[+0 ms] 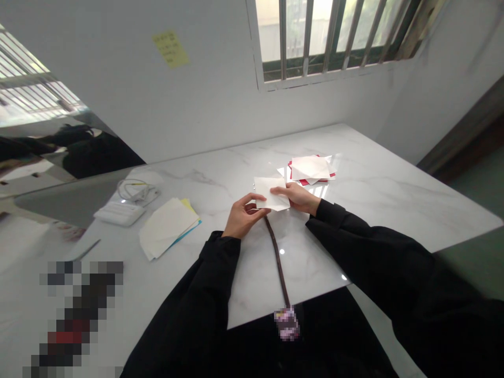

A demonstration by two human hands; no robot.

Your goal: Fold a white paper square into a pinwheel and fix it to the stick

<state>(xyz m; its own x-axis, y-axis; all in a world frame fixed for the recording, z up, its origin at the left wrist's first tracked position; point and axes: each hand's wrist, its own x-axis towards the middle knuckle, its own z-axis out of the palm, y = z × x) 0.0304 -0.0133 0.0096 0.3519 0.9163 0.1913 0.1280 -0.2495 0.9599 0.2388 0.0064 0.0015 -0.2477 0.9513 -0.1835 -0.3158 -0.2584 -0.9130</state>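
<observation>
Between my two hands is a small white sheet of paper [271,185], raised a little over the marble-patterned table. My left hand [244,214] pinches its lower left edge, the fingertips lying on the face of the sheet. On the right side, my right hand [299,196] grips the paper with the thumb across its front and the other fingers behind, mostly hidden. A dark brown cord [279,262] runs from below the paper toward my lap. Just beyond my right hand lies a pile of white and red papers [311,168].
Left of my hands, white sheets [167,226] lie over yellow and blue ones. Farther left are a white box-like object [119,212] and a coiled cable [137,190]. The table [394,210] meets a wall bearing a yellow note [170,49] and a barred window [315,39].
</observation>
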